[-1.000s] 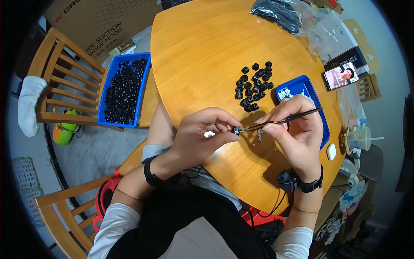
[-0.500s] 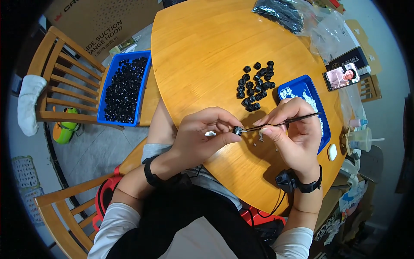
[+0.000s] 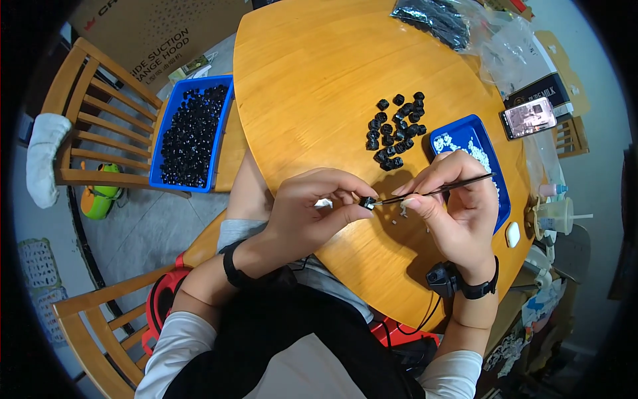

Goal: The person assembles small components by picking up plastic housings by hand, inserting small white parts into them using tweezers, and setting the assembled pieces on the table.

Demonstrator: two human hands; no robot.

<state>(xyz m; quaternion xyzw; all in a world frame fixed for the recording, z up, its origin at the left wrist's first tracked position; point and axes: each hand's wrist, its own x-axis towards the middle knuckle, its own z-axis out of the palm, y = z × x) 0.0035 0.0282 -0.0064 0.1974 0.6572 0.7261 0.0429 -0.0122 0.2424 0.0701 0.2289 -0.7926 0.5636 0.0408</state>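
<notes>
Between thumb and forefinger, my left hand pinches a small black plastic part above the table. My right hand grips thin dark tweezers like a pen, their tips touching the right side of that part. Whether the tips hold a tiny piece is too small to tell. Beyond my hands lies a loose group of similar black parts. Several tiny white pieces lie on the table under the tweezers. A blue tray with small white pieces stands partly hidden behind my right hand.
To the left, a blue bin full of black parts sits on a wooden chair. A propped phone, a white case and a drink cup line the right side. Plastic bags lie at the far right.
Both hands keep nearly the same pose, with the tweezer tips still at the black part. The picture on the phone screen has changed.
</notes>
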